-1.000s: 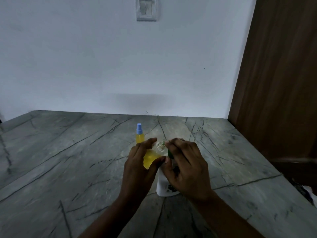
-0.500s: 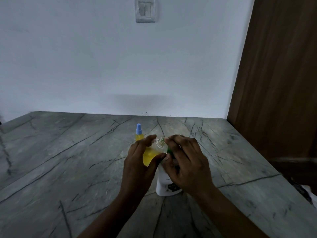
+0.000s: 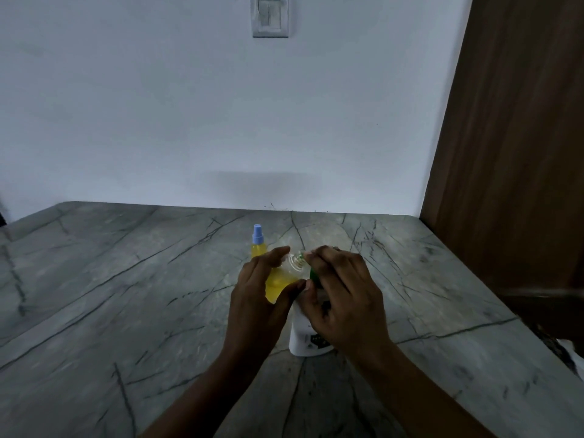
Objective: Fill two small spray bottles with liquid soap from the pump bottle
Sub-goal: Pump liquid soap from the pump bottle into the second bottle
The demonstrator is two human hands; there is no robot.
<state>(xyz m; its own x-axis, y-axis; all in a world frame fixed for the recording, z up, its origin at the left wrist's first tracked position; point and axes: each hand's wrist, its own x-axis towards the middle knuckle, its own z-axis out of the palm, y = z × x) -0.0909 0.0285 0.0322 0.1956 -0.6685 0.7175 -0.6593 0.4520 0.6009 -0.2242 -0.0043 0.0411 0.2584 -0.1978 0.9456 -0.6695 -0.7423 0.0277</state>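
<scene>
Two hands meet over a white pump bottle (image 3: pixel 302 338) standing on a grey veined counter (image 3: pixel 126 279).
Head view: the left hand (image 3: pixel 260 300) wraps fingers and thumb round an open spray bottle (image 3: pixel 281 279), tilted, yellow liquid in its lower part, its threaded neck at the green pump head (image 3: pixel 313 275). The right hand (image 3: pixel 343 298) curls over that pump head. Just behind them a capped spray bottle (image 3: pixel 258 243), blue-topped and yellow inside, stands upright.
</scene>
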